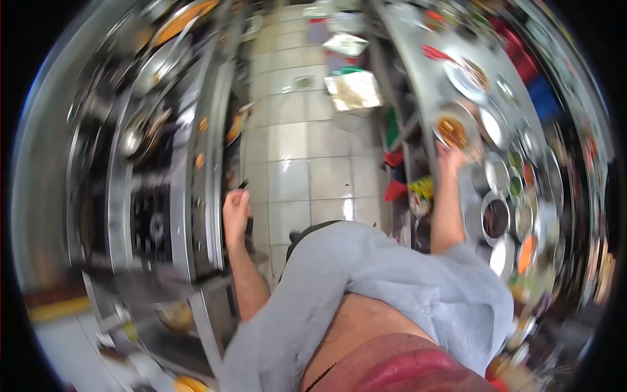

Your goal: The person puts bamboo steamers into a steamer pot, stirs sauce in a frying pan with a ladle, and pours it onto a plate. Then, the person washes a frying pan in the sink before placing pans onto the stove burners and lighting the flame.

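Right hand [452, 157] is at the counter [418, 59] edge, arm reaching forward, and has a bowl [469, 124]. Fingers are closed on the bowl's near side, the side toward the person. Bowl sits just beyond the fingertips, touching them, open side up; most of it extends past the hand. Exact finger placement is blurred; can't tell whether any fingers go underneath. Brown-orange food [452, 132] lies inside the bowl, clear of the fingers. Can't tell whether the bowl's base rests on the counter or is held over it.

Just past the bowl, farther up the counter: white plate [457, 80] with brown food on it. Pale dish [494, 125] right beside the bowl, on the side away from the aisle. Round containers [496, 175] cluster nearer the person, one with dark contents [496, 217], another with orange contents [526, 255].

Left hand [236, 209] is well apart from the bowl, across the aisle, next to the stove's [155, 219] front edge. Fingers curled into a fist, dark piece [243, 185] poking out at the top; too small to tell what it is. Pan [153, 75] farther along the stove, utensil laid across it. Tiled floor [287, 140] runs between both sides.
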A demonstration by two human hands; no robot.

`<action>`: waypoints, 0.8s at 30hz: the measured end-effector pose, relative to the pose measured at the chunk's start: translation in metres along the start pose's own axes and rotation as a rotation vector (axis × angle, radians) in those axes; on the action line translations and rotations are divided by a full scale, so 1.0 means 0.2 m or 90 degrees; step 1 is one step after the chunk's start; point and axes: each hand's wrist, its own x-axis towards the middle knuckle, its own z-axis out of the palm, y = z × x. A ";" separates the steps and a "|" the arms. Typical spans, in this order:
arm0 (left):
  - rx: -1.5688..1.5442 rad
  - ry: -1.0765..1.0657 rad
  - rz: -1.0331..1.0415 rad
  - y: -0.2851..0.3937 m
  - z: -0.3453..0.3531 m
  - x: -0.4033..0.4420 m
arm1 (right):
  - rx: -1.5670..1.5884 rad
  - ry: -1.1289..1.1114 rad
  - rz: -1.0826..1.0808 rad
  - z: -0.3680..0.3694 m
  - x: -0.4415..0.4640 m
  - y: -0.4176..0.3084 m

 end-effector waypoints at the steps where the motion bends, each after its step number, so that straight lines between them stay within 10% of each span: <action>1: -0.014 0.013 0.006 -0.09 -0.03 0.12 | 0.032 -0.032 0.000 -0.04 0.07 0.05; 6: -0.163 0.170 -0.049 -0.08 -0.08 0.55 | 0.081 0.014 0.143 0.13 -0.08 0.15; 9: -0.232 0.299 -0.054 -0.03 -0.11 0.83 | -0.050 -0.227 0.259 0.42 -0.32 0.35; 24: -0.782 0.201 0.001 0.13 -0.44 1.77 | -0.401 -1.304 -0.263 2.55 -1.94 1.24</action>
